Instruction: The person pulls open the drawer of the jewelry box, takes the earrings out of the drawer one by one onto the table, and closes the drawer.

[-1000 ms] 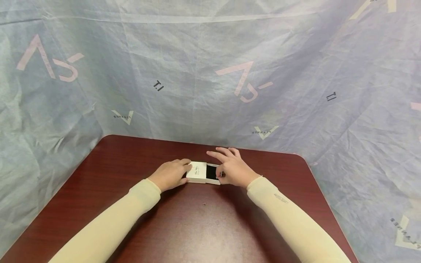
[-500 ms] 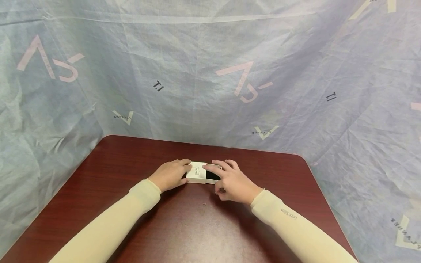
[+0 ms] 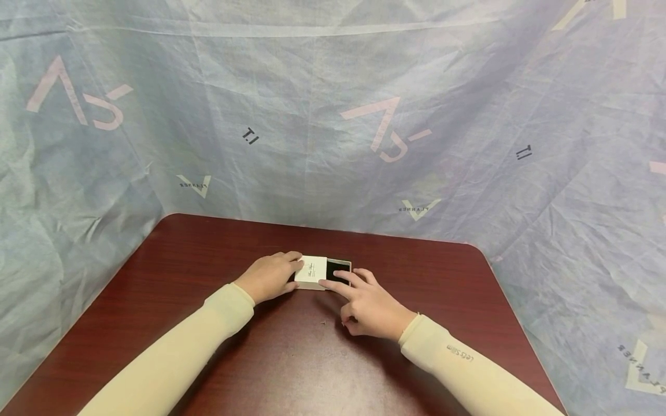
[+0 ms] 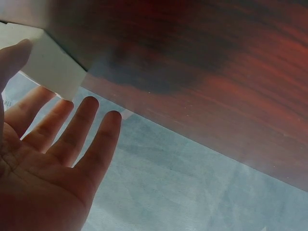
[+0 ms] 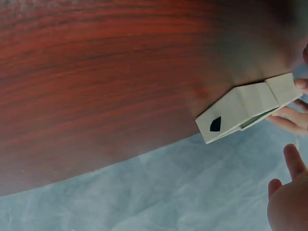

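Note:
A small white box (image 3: pixel 314 275) with dark script on top lies on the table in the head view. Its drawer (image 3: pixel 351 264), lined with a black insert (image 3: pixel 333 266), is pulled part way out to the right. My left hand (image 3: pixel 266 278) grips the outer sleeve's left end, thumb at the near side. Over the drawer's near edge hovers my right hand (image 3: pixel 376 309); its thumb and index finger pinch together with a tiny pale object at the tips, too small to identify. Its other fingers stretch toward the box. A black notch (image 5: pixel 215 124) marks the drawer's end in the right wrist view.
The dark red wooden table (image 3: pixel 302 364) has rounded far corners. A wrinkled grey-blue cloth (image 3: pixel 312 115) with printed letters hangs behind it and along both sides. A tiny dark speck (image 3: pixel 323 323) lies on the tabletop in front of the box.
My right hand has drawn back from the drawer toward me, thumb and index finger still pinched, uncovering more of the black insert. The left hand and box have stayed put.

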`<state>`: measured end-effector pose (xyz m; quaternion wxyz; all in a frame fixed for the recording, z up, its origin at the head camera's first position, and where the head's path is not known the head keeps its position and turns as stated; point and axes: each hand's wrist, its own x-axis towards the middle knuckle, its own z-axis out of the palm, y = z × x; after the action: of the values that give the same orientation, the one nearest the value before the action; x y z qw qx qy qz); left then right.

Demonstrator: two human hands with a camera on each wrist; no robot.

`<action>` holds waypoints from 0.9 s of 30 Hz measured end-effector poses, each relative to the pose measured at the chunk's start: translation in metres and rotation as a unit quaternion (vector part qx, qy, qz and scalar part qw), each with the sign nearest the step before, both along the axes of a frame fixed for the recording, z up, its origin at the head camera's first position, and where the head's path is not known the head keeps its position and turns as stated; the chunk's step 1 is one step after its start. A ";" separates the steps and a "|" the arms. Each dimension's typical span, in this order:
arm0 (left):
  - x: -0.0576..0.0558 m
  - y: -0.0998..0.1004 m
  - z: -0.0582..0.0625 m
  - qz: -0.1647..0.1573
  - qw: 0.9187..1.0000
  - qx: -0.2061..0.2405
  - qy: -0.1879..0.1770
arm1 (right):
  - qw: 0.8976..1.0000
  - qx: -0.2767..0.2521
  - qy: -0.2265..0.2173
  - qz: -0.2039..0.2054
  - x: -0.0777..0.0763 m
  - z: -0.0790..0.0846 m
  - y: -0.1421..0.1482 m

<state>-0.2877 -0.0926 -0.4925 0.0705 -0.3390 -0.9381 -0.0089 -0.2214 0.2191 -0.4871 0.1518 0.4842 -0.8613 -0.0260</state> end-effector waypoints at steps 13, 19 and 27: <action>0.001 0.001 0.000 0.003 1.000 0.000 -0.001 | 0.999 0.012 -0.028 -0.015 -0.001 -0.009 0.007; 0.001 0.001 0.001 0.002 1.000 -0.003 0.000 | 0.999 0.010 -0.039 -0.016 -0.002 -0.008 0.007; 0.001 0.002 0.000 0.006 1.000 -0.001 -0.006 | 0.998 0.015 -0.055 -0.023 -0.001 -0.005 0.007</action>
<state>-0.2868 -0.0909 -0.4921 0.0649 -0.3338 -0.9404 -0.0093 -0.2223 0.2261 -0.4924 0.0966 0.4668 -0.8789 -0.0157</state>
